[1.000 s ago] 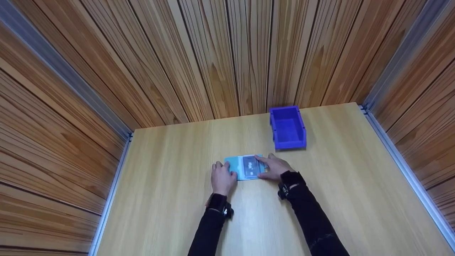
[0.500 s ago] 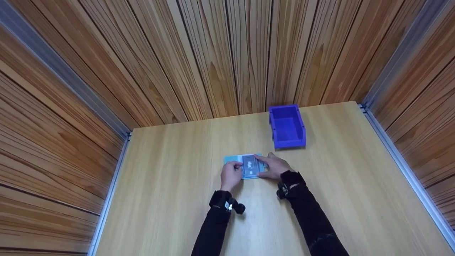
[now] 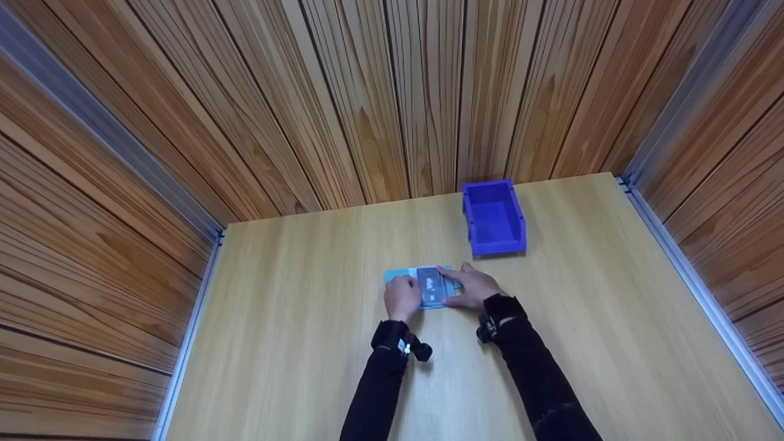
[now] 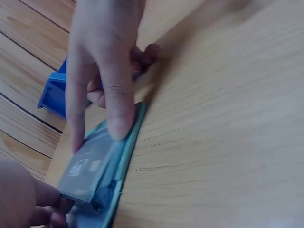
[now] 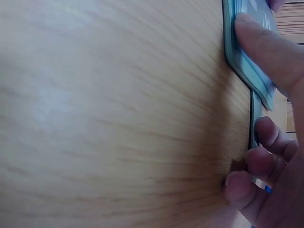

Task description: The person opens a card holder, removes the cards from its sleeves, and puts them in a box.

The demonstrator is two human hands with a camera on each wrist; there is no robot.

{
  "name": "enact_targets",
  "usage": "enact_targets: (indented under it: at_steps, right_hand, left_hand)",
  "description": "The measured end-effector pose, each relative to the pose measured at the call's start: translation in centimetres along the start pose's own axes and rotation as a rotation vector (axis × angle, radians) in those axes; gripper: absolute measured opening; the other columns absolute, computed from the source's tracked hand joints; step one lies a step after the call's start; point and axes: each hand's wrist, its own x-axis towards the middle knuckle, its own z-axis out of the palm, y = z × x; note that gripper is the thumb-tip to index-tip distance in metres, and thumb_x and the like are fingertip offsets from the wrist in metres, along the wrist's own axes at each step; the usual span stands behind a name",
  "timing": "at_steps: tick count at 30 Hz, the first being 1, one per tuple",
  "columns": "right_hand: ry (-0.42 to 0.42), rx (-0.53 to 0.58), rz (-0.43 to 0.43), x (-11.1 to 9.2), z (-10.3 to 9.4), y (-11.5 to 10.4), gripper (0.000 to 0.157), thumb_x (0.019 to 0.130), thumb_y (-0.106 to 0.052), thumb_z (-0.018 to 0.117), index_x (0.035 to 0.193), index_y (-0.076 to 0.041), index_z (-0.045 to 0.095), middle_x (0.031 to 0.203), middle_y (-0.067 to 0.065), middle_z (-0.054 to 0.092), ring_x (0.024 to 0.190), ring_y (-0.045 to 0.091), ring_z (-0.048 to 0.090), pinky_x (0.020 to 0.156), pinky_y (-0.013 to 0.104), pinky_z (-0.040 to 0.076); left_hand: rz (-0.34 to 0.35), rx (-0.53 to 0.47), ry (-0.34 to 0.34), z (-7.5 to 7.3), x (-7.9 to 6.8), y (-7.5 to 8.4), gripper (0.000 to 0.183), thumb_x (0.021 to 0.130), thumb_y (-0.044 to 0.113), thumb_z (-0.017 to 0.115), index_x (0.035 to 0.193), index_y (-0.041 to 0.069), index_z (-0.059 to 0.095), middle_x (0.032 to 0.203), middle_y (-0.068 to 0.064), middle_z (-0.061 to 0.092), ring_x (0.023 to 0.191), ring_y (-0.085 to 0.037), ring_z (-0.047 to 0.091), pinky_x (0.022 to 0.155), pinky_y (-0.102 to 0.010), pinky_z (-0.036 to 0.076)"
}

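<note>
A light blue card holder (image 3: 397,272) lies unfolded on the table, with a stack of clear sleeves (image 3: 431,288) on its right half. My left hand (image 3: 403,298) pinches the left edge of the top sleeves; in the left wrist view this edge stands raised off the cover. My right hand (image 3: 474,288) holds the holder from the right, its thumb (image 5: 261,42) on the near edge of the sleeves and its index finger on the far edge. The other right fingers curl beside a narrow strap (image 5: 254,116) sticking out from the holder. White print shows through the top sleeve.
A purple-blue plastic bin (image 3: 495,222) stands behind the holder, to the right, near the back wall. Wood-patterned panels (image 3: 367,110) close off the back and sides of the light wooden table (image 3: 294,343).
My left hand has left the holder's left flap and moved right to the sleeves, its fingers now curled at their edge. The right hand keeps its hold in the same place.
</note>
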Motion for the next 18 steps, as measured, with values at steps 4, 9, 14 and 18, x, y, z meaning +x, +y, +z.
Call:
enact_targets:
  at_steps: [4,9,14,18]
  right_hand:
    - [-0.003,0.008,0.013,0.1,-0.2,-0.1,0.084,0.084,-0.044,0.085,0.157,-0.036,0.043,0.099,0.007,0.045,0.077,0.018,0.038,0.066,0.03,0.034]
    - [-0.008,0.006,0.002,0.2,-0.1,0.1,0.085,0.084,-0.045,0.084,0.158,-0.035,0.043,0.098,0.007,0.046,0.076,0.018,0.039,0.065,0.03,0.034]
    - [-0.012,0.01,-0.004,0.2,0.2,0.4,0.085,0.084,-0.046,0.084,0.158,-0.035,0.043,0.097,0.006,0.046,0.075,0.017,0.039,0.064,0.029,0.035]
    - [-0.005,0.015,-0.018,0.2,0.2,0.6,0.086,0.084,-0.048,0.084,0.158,-0.034,0.043,0.098,0.006,0.047,0.075,0.017,0.039,0.064,0.029,0.035]
  left_hand:
    - [0.045,0.049,0.025,0.1,-0.1,0.0,0.026,0.102,0.016,0.062,0.079,0.007,0.071,0.077,-0.005,0.064,0.076,-0.021,0.059,0.071,-0.036,0.047]
    - [0.052,0.124,0.016,0.3,-0.5,0.1,0.021,0.105,0.019,0.058,0.094,0.007,0.072,0.091,-0.008,0.068,0.091,-0.027,0.062,0.083,-0.041,0.049]
    - [0.046,0.166,0.024,0.5,-1.0,0.2,0.021,0.106,0.019,0.056,0.097,0.005,0.07,0.093,-0.009,0.067,0.093,-0.028,0.061,0.086,-0.042,0.049]
    - [0.035,0.139,0.032,0.5,-1.1,0.2,0.02,0.104,0.019,0.059,0.099,0.005,0.073,0.095,-0.009,0.068,0.095,-0.027,0.06,0.089,-0.042,0.048]
